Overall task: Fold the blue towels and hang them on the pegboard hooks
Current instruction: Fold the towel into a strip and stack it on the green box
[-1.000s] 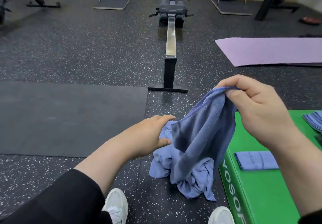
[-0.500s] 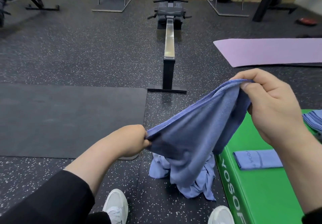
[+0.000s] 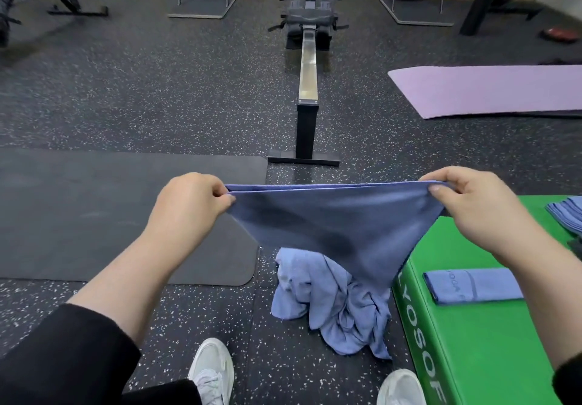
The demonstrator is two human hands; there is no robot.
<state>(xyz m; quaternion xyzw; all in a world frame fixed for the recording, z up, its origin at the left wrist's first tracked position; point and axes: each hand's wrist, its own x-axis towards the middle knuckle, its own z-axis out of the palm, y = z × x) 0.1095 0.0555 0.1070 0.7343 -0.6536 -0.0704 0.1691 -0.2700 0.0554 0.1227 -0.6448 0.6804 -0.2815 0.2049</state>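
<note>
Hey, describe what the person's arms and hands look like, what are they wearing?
Both hands are bare: left hand, right hand, with no gloves, rings or watch visible. The forearms are uncovered, with black sleeves pushed up toward the elbows; only the cuff edge of the right one shows.

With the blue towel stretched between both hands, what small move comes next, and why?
Probably bring the left hand across to the right hand, halving the taut blue towel: its top edge is already doubled, and a narrower folded blue towel lies on the green padded box.
</note>
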